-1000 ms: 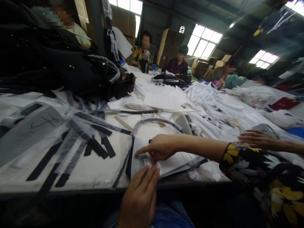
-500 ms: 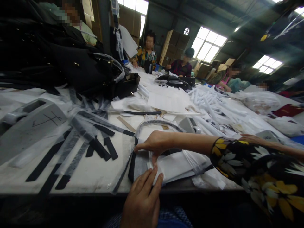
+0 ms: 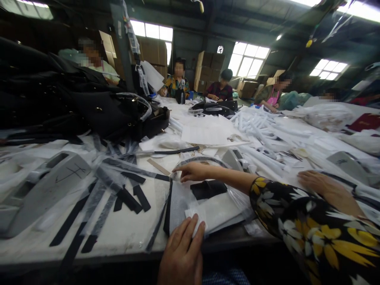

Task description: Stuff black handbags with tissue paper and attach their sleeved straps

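My left hand [image 3: 181, 253] comes up from the table's near edge, fingers lying flat and together on the corner of a white folded sheet [image 3: 216, 209] inside a clear plastic bag. A small black pouch [image 3: 208, 189] lies on that bag. A co-worker in a floral sleeve [image 3: 311, 225] reaches across from the right. One hand of theirs [image 3: 192, 172] touches the bag's far edge beside a plastic-wrapped curved strap [image 3: 196, 160]. Their other hand [image 3: 317, 182] rests flat on the table. My right hand is out of view.
Black straps [image 3: 130, 198] in plastic lie scattered on the left by grey moulded pieces [image 3: 53, 186]. Black handbags [image 3: 89, 107] are piled at the back left. White wrapped rolls [image 3: 261, 126] cover the right. Several people sit at the far end of the table [image 3: 118, 237].
The co-worker's hand has moved away from my fingers to the far edge of the bag, uncovering the black pouch. My left hand has stayed on the white sheet. The view tilted up.
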`<state>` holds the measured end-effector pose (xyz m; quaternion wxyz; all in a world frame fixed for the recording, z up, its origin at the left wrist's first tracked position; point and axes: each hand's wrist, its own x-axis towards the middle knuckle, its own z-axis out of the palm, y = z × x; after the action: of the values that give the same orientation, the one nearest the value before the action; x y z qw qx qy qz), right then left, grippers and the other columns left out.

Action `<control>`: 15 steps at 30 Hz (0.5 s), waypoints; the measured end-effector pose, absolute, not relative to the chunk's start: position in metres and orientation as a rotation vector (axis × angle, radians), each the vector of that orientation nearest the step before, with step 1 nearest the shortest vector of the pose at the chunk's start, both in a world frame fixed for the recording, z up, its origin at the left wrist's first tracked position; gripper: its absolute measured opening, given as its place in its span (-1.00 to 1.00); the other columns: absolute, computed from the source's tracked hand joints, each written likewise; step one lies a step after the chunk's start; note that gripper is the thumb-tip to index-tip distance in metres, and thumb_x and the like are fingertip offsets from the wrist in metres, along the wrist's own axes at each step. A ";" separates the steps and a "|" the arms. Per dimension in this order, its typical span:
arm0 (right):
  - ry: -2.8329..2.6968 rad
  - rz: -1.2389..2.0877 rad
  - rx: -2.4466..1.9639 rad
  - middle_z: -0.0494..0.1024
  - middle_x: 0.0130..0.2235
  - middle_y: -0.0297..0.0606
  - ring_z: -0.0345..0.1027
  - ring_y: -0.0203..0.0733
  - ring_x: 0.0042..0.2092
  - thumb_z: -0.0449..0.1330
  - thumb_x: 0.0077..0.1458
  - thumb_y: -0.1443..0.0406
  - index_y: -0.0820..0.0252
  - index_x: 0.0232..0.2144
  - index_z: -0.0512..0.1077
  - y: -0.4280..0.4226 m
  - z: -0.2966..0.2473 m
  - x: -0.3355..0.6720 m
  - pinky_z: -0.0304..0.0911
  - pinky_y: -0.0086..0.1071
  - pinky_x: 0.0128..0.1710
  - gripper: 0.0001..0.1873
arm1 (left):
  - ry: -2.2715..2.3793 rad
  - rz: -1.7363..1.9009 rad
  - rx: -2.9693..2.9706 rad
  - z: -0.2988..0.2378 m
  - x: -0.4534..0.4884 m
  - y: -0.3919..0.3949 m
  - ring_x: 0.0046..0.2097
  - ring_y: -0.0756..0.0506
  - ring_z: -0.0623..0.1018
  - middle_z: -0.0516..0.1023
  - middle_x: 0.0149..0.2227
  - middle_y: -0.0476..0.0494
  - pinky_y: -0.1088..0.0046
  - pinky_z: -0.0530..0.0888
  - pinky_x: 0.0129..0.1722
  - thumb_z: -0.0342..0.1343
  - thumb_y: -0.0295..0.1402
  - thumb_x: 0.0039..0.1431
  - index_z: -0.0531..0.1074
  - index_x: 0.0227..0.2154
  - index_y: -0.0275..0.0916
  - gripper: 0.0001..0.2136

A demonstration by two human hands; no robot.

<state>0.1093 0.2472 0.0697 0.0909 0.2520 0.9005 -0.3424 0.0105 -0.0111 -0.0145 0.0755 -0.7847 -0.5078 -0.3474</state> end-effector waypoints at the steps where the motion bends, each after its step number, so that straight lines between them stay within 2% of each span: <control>1: 2.664 -1.031 0.758 0.60 -0.07 -0.16 0.49 -0.15 -0.08 0.25 0.19 0.23 0.14 0.37 0.06 0.239 0.073 0.114 0.26 -0.38 -0.03 -0.21 | -1.520 -1.035 -2.347 -0.014 0.010 -0.011 0.22 -0.17 0.40 0.41 0.24 -0.13 0.30 0.47 0.12 -0.01 -0.59 0.17 0.36 0.21 -0.24 -0.48; 3: 2.616 -1.027 0.744 0.53 0.07 -0.09 0.45 -0.04 0.03 0.34 0.05 0.07 0.07 0.42 -0.13 0.221 0.077 0.124 0.25 -0.30 0.05 0.06 | -1.527 -1.029 -2.330 -0.014 0.010 -0.010 0.21 -0.17 0.42 0.43 0.22 -0.12 0.30 0.47 0.12 -0.01 -0.58 0.18 0.36 0.20 -0.22 -0.49; 5: 2.566 -1.006 0.728 0.43 0.17 -0.04 0.35 0.09 0.16 0.45 -0.16 0.01 0.02 0.42 -0.21 0.207 0.078 0.131 0.19 -0.22 0.15 0.29 | -1.512 -1.035 -2.313 -0.015 0.010 -0.009 0.19 -0.16 0.44 0.46 0.20 -0.13 0.32 0.48 0.10 0.01 -0.55 0.19 0.38 0.19 -0.21 -0.52; 6: 2.543 -1.005 0.739 0.40 0.21 -0.02 0.29 0.13 0.21 0.48 -0.22 0.00 0.00 0.42 -0.22 0.203 0.078 0.133 0.15 -0.19 0.18 0.35 | -1.486 -1.039 -2.305 -0.016 0.010 -0.008 0.18 -0.16 0.46 0.47 0.19 -0.13 0.34 0.48 0.09 0.02 -0.54 0.20 0.39 0.17 -0.21 -0.53; 10: 2.383 -1.111 0.866 0.38 0.23 -0.02 0.31 0.12 0.20 0.49 -0.27 -0.01 -0.02 0.42 -0.18 0.207 0.073 0.127 0.17 -0.20 0.18 0.35 | -1.438 -1.039 -2.285 -0.025 0.008 -0.004 0.14 -0.15 0.50 0.51 0.15 -0.15 0.34 0.48 0.08 0.03 -0.56 0.18 0.43 0.13 -0.24 -0.55; 15: 2.271 -1.269 0.960 0.43 0.19 -0.10 0.37 0.04 0.15 0.52 -0.31 0.03 0.01 0.39 -0.02 0.221 0.065 0.119 0.21 -0.27 0.16 0.29 | -1.408 -1.046 -2.239 -0.041 0.003 0.004 0.05 -0.13 0.58 0.56 0.10 -0.06 0.38 0.53 -0.01 0.04 -0.51 0.21 0.37 0.20 -0.12 -0.52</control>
<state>0.1190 0.2214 0.0655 0.1831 0.3404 0.8051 -0.4499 0.0029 0.0045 -0.0412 0.1480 -0.7785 -0.4897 -0.3637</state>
